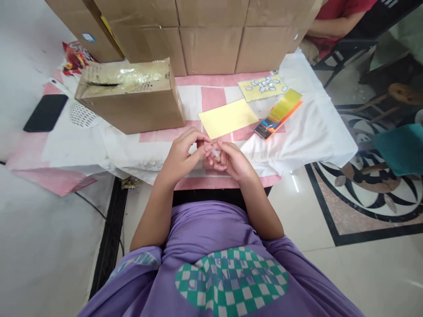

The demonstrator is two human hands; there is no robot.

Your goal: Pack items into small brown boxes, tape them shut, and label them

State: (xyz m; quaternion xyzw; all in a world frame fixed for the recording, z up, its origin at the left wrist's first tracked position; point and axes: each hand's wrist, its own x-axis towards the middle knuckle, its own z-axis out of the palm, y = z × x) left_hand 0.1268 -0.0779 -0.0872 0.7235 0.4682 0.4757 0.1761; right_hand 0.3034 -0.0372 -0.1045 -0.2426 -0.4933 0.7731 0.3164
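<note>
Both hands meet at the near edge of the tablecloth (297, 145). R hand (231, 159): fingers curled, gripping a sm. white bit (216, 152), which sits btwn the two hands. L hand (189, 152): thumb & index bent twd it, tips close to R fingers; can't tell if they pinch it too. Just beyond, a yellow card (228, 118) lies flat; farther right, a 2nd card (246, 91) w/ white pcs (264, 85) scattered on top, & a yellow/orange pkt (284, 106) just beside. Cardboard box (145, 112) at left, phone (46, 113) far left.
</note>
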